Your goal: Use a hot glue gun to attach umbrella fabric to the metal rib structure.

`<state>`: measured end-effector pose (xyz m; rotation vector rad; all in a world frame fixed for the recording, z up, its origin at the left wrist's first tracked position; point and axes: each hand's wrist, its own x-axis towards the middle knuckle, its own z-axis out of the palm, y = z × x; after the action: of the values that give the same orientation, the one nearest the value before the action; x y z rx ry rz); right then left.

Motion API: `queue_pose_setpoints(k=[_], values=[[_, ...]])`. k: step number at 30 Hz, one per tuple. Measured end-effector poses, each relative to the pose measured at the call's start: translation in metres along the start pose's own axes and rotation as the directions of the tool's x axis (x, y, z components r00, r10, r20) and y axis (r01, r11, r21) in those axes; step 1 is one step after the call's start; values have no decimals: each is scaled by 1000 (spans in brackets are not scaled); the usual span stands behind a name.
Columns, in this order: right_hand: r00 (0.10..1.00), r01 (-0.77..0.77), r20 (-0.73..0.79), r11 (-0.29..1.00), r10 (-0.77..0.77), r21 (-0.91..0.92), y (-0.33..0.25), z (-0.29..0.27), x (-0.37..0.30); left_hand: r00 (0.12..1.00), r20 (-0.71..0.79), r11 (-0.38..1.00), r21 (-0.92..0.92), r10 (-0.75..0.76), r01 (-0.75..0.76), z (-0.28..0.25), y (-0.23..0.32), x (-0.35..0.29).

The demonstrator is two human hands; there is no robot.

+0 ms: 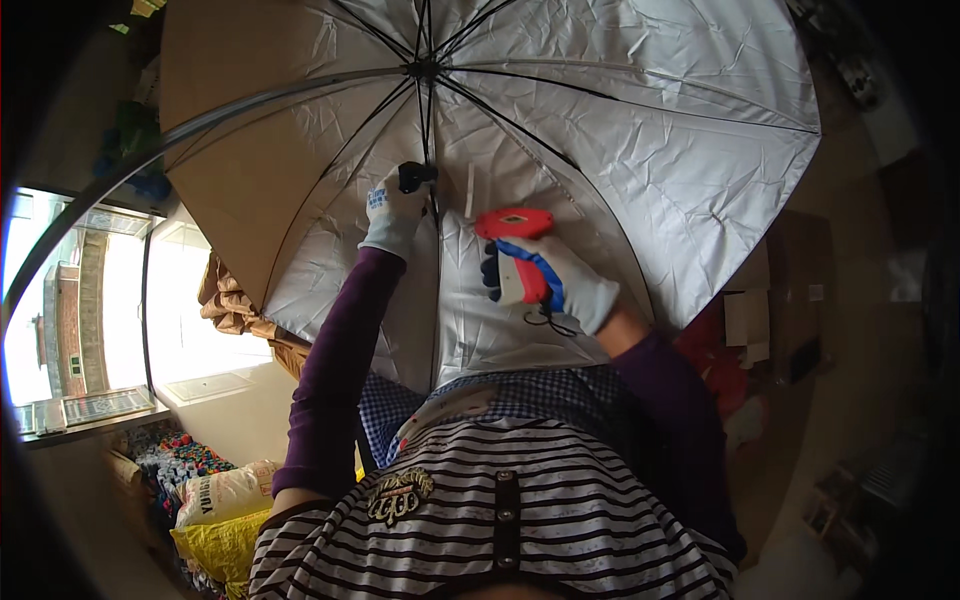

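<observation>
An open umbrella (720, 170) with a silvery inner lining and black ribs fills the space in front of me. Its hub sits at the far middle, and a curved dark shaft runs from it to the left. My left hand (398, 205), in a white glove with black fingertips, is closed on the umbrella rib (436, 290) that comes toward me. In my right hand (575, 285), gloved in white and blue, is a red and white pistol-shaped tagging gun (515, 222). Its head points left, apart from my left hand. A thin dark cord (550, 320) hangs beneath it.
The umbrella's near edge reaches the blue checked cloth (540, 390) at my lap. Crumpled brown paper (230, 300) lies beyond its left edge, near a bright window (75, 320). A white sack (225, 492) and yellow bag (225, 545) stand at lower left.
</observation>
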<state>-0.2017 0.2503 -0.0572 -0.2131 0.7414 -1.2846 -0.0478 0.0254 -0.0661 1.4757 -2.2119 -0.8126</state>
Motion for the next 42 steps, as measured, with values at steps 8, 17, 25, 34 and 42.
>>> queue_pose_setpoints(k=[8,17,25,34,42], values=[[848,501,-150,861,-509,-87,-51,-48,-195,965,-77,967,-10,252,-253,-7,-38,-42],[271,136,-843,886,-464,-444,33,-287,-264,978,29,978,-29,206,-205,2,-25,-40],[250,-667,-689,395,-680,-632,124,-295,-190,987,31,988,2,156,-156,1,-66,-17],[31,-892,-674,284,-738,-351,129,-334,-177,991,82,994,-25,105,-103,8,-46,-13],[-116,-864,-716,426,-688,-269,101,-342,-180,988,154,998,-65,-17,27,1,-20,-27]])
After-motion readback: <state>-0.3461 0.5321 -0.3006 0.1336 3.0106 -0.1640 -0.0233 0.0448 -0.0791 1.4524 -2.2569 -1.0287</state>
